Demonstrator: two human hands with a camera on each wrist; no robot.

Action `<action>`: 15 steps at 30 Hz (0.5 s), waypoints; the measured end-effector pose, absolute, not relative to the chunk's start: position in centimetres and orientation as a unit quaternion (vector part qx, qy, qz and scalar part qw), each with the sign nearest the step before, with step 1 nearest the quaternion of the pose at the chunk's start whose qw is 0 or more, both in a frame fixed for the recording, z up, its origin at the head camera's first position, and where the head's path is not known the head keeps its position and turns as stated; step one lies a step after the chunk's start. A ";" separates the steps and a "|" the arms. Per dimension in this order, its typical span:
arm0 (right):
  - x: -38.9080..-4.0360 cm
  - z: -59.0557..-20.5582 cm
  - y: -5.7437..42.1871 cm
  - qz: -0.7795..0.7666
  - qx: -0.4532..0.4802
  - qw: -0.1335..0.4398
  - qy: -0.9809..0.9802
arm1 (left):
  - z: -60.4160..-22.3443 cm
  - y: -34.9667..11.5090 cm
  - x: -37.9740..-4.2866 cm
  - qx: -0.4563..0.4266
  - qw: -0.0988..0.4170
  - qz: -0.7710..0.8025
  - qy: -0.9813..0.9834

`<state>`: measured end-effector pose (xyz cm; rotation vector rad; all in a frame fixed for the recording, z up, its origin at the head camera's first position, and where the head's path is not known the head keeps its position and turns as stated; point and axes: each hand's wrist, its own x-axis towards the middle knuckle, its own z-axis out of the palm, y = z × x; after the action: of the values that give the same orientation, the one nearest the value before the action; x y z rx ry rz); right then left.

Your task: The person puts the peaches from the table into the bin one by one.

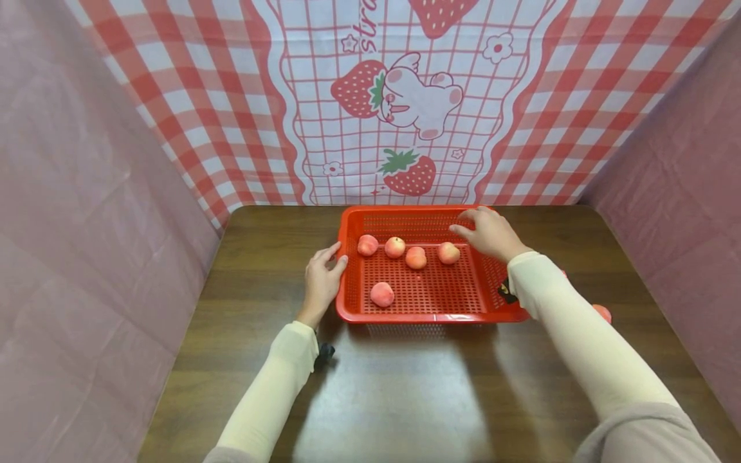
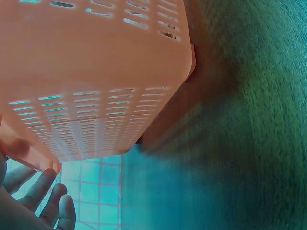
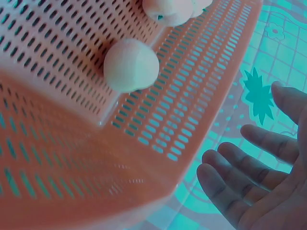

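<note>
A red plastic basket (image 1: 428,317) with slotted walls stands on the table. Inside lie several peaches: a row towards the back, with one peach (image 1: 448,253) at its right end, and a single peach (image 1: 382,294) near the front left. My left hand (image 1: 321,280) rests at the basket's left rim, its fingertips right against the edge and the fingers loosely extended. Over the back right corner hovers my right hand (image 1: 491,233), holding nothing. The right wrist view shows its fingers (image 3: 249,172) spread beside the rim, with the end peach (image 3: 131,65) inside the basket.
Right of the basket, a peach (image 1: 602,313) shows on the wooden table (image 1: 405,392), partly hidden by my right sleeve. A checked strawberry-print cloth (image 1: 405,116) hangs behind the table. Pink cloths (image 1: 87,225) hang along both sides.
</note>
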<state>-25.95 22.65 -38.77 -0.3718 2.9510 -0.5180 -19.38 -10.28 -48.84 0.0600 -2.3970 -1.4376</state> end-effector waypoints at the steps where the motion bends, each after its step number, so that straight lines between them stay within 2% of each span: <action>1: -25.9 -38.6 22.8 -0.172 -0.122 0.058 0.976 | -48.9 -10.3 -19.4 0.021 0.172 -0.506 -0.845; 15: -25.9 -36.6 25.4 -0.182 -0.107 0.015 0.977 | -49.1 -10.3 -19.5 0.019 0.174 -0.509 -0.843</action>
<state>-25.88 25.42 -36.56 -0.3324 3.0421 -0.5656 -19.50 -10.30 -49.08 0.0532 -2.3906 -1.4420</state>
